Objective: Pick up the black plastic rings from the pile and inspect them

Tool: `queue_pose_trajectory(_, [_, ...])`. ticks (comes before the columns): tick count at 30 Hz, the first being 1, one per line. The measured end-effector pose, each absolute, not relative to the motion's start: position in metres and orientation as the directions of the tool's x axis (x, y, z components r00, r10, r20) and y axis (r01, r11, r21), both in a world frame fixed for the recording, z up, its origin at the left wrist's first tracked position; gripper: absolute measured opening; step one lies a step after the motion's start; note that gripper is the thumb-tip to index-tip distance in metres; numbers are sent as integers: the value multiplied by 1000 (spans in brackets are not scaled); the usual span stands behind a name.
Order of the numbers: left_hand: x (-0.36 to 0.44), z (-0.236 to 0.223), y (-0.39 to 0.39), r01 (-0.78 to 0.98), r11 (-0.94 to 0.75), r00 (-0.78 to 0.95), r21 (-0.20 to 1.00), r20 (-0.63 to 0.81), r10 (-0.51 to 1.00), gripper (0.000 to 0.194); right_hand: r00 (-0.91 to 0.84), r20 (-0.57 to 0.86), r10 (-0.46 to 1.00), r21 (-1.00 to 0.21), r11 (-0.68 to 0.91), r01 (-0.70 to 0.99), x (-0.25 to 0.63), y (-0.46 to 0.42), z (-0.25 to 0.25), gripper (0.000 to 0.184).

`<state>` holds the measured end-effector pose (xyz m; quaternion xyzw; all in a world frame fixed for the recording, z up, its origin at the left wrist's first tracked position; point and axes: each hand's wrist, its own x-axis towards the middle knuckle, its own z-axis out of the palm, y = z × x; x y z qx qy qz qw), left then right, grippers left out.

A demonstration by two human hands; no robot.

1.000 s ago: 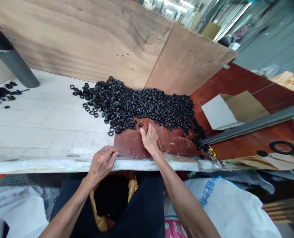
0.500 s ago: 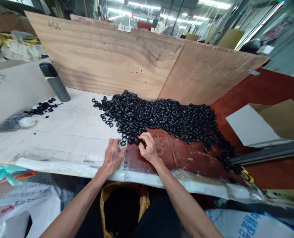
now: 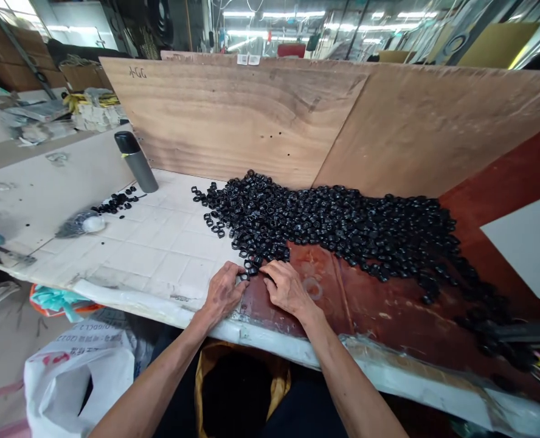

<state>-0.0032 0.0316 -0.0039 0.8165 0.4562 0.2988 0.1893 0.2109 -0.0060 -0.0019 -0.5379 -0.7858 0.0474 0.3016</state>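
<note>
A wide heap of small black plastic rings (image 3: pixel 315 213) spreads over the table against the wooden board. At its near tip, my left hand (image 3: pixel 224 291) rests by the table's front edge, thumb and forefinger closed about one black ring (image 3: pixel 243 277). Just to the right, my right hand (image 3: pixel 288 289) has its fingers curled at the edge of the heap, over the red-brown surface (image 3: pixel 325 298). What lies between its fingertips, if anything, is too dark to make out. A few loose rings (image 3: pixel 252 265) lie between the two hands.
A plywood board (image 3: pixel 233 115) stands behind the heap. To the left are a grey bottle (image 3: pixel 137 164), small black pieces (image 3: pixel 117 202) and a plastic bag (image 3: pixel 78 224). An open yellow-rimmed sack (image 3: pixel 200 389) sits below the table edge. At right is a white carton (image 3: pixel 529 243).
The view has swung, so the table sits further right and lower in it. My right hand has drawn back slightly from the heap towards the front edge; my left hand stays near the heap's tip.
</note>
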Motion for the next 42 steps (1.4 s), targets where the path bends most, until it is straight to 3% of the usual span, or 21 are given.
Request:
queue_pose_trajectory(4, [-1,-6,33,597,-523,401,608,339,851,21,-202,471,859,-486,443,753,212,-1,-3,22])
queue_pose_trajectory(8, [2,-8,32,499,-523,377,691,370,849,22,6,517,856,-720,430,545,212,2,2,17])
queue_pose_trajectory(12, [3,-3,30,396,-522,393,756,375,840,32,104,238,966,-961,219,170,208,2,1,17])
queue_pose_trajectory(15, [3,6,28,327,-507,399,798,370,839,36,38,78,996,-997,79,-15,202,1,1,24])
queue_pose_trajectory(19, [3,15,26,214,-313,375,925,217,901,20,39,108,993,-993,106,48,196,-2,7,25])
queue_pose_trajectory(24, [4,8,26,38,-94,341,995,76,937,26,58,235,970,-966,227,123,195,-5,10,17])
queue_pose_trajectory(35, [7,6,24,-23,-214,360,977,208,910,22,48,343,938,-909,318,271,189,-6,4,17])
queue_pose_trajectory(42, [6,4,24,-23,-267,382,963,256,888,21,-81,555,828,-726,530,437,190,-9,8,18])
